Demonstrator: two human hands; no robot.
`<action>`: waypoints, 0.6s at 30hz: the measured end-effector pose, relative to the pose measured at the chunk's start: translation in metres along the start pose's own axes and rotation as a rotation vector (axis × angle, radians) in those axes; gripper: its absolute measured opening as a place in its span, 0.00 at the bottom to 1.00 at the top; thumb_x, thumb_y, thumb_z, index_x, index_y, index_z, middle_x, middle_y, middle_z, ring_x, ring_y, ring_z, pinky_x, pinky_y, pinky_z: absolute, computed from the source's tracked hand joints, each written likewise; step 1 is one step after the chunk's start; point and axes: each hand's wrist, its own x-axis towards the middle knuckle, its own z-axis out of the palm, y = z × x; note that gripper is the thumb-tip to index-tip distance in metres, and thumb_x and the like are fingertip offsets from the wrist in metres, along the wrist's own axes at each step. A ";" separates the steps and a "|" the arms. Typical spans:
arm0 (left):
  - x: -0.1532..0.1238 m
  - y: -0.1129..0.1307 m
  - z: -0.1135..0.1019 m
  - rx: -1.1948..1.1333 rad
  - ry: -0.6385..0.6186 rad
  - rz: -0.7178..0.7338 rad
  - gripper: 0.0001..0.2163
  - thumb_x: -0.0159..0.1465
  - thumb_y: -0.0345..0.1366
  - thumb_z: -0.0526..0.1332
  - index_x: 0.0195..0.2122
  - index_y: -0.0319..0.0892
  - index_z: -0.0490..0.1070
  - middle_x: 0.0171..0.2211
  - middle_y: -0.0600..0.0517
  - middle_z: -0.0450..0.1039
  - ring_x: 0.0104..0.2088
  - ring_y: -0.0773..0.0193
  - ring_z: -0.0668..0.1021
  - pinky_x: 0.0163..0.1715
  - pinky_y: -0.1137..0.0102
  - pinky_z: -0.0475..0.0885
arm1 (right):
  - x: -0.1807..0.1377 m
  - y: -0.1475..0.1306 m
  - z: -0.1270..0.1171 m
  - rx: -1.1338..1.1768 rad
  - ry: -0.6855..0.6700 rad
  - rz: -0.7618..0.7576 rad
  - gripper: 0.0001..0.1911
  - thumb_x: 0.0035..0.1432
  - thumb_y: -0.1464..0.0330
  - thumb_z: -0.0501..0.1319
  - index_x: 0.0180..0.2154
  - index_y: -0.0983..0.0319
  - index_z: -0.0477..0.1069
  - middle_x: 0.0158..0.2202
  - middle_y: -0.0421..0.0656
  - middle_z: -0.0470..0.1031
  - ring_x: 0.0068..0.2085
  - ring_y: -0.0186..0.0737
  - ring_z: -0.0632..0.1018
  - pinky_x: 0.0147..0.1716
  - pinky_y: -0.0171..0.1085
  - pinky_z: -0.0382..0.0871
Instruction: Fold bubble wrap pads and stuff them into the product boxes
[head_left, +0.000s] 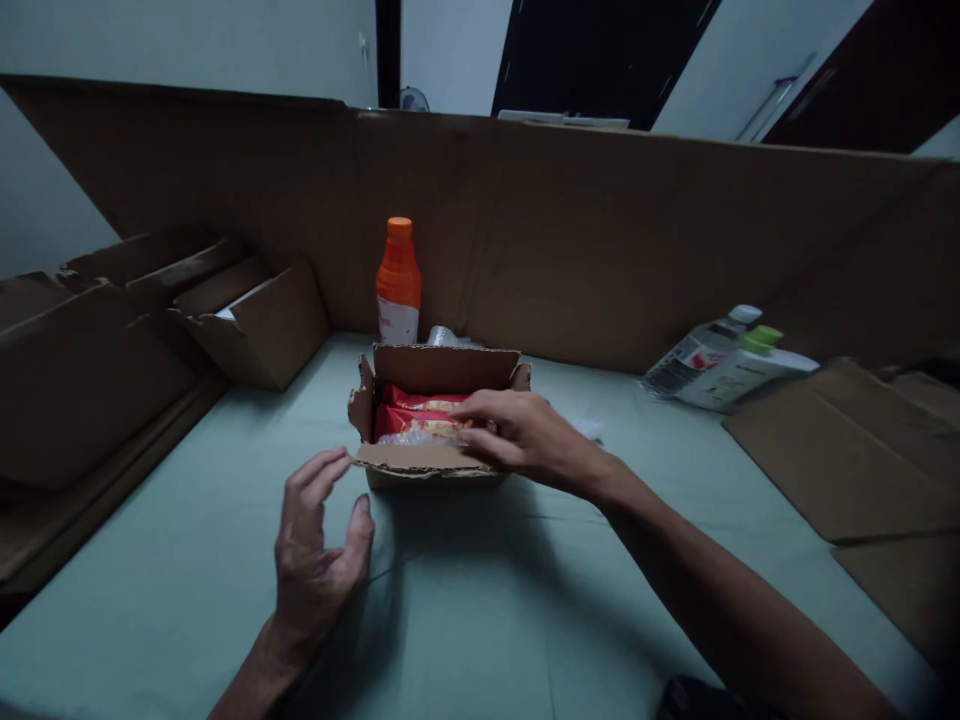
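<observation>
A small open cardboard box (435, 460) stands on the table, its flaps raised at the back and sides and its front flap leaning outward. Inside lie red printed packets (405, 420) with clear bubble wrap (409, 438) along the front. My right hand (517, 430) reaches in over the box's right side, thumb and fingers apart, tips at the packets and wrap; no firm hold on anything shows. At the front left corner, my left hand (322, 550) is open, palm turned toward the box, its fingertips close to the front flap's edge.
Behind the box stand an orange bottle (399, 280) and a roll of clear wrap (442, 336). Cardboard boxes (255, 320) line the left. At right lean a clear bottle (697, 350) and a white, green-capped bottle (742, 370), near cardboard sheets (847, 450). A tall cardboard wall (600, 240) closes the back.
</observation>
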 end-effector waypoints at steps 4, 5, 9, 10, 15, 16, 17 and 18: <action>-0.008 -0.015 -0.002 -0.077 -0.034 -0.246 0.23 0.64 0.31 0.62 0.60 0.45 0.65 0.54 0.44 0.71 0.51 0.56 0.76 0.52 0.57 0.74 | -0.068 0.030 -0.004 0.155 0.580 0.210 0.09 0.63 0.64 0.62 0.39 0.60 0.79 0.41 0.45 0.82 0.43 0.42 0.80 0.44 0.40 0.73; -0.010 -0.018 0.001 -0.110 -0.060 -0.311 0.23 0.64 0.33 0.62 0.61 0.46 0.65 0.54 0.44 0.71 0.49 0.57 0.77 0.51 0.57 0.75 | -0.082 0.039 0.001 0.184 0.691 0.289 0.08 0.62 0.63 0.63 0.38 0.60 0.79 0.41 0.45 0.82 0.43 0.42 0.80 0.46 0.41 0.73; -0.014 -0.029 0.018 -0.236 -0.111 -0.505 0.25 0.64 0.36 0.62 0.63 0.46 0.63 0.57 0.42 0.71 0.50 0.57 0.78 0.49 0.59 0.77 | -0.115 0.068 0.040 0.320 0.779 0.500 0.13 0.60 0.61 0.64 0.44 0.60 0.77 0.42 0.46 0.81 0.41 0.42 0.80 0.46 0.44 0.74; -0.014 -0.030 0.023 -0.273 -0.110 -0.539 0.26 0.64 0.37 0.63 0.63 0.46 0.62 0.58 0.42 0.70 0.51 0.57 0.78 0.49 0.60 0.77 | -0.115 0.072 0.052 0.344 0.713 0.503 0.17 0.58 0.61 0.64 0.47 0.61 0.76 0.43 0.47 0.80 0.42 0.43 0.80 0.45 0.44 0.74; -0.007 -0.036 0.044 -0.505 -0.181 -0.724 0.26 0.62 0.41 0.63 0.61 0.43 0.63 0.56 0.42 0.72 0.52 0.57 0.79 0.50 0.64 0.76 | -0.081 0.073 0.096 0.402 0.471 0.423 0.26 0.52 0.60 0.65 0.52 0.64 0.69 0.49 0.52 0.76 0.48 0.48 0.77 0.46 0.45 0.74; -0.005 -0.036 0.046 -0.531 -0.202 -0.747 0.26 0.62 0.41 0.64 0.60 0.42 0.64 0.55 0.42 0.73 0.52 0.57 0.79 0.50 0.64 0.76 | -0.073 0.071 0.101 0.413 0.479 0.421 0.27 0.53 0.60 0.64 0.52 0.64 0.68 0.50 0.52 0.75 0.48 0.49 0.76 0.45 0.45 0.74; -0.004 -0.037 0.048 -0.541 -0.216 -0.764 0.26 0.61 0.41 0.64 0.59 0.42 0.64 0.54 0.43 0.74 0.51 0.57 0.79 0.49 0.64 0.76 | -0.068 0.070 0.105 0.427 0.491 0.424 0.27 0.53 0.60 0.64 0.53 0.64 0.67 0.51 0.52 0.74 0.49 0.49 0.76 0.45 0.44 0.73; -0.004 -0.037 0.049 -0.534 -0.222 -0.774 0.26 0.60 0.41 0.64 0.58 0.42 0.65 0.53 0.43 0.75 0.50 0.57 0.79 0.49 0.65 0.76 | -0.064 0.068 0.108 0.439 0.502 0.431 0.26 0.54 0.61 0.63 0.53 0.64 0.66 0.51 0.52 0.74 0.49 0.48 0.75 0.45 0.44 0.73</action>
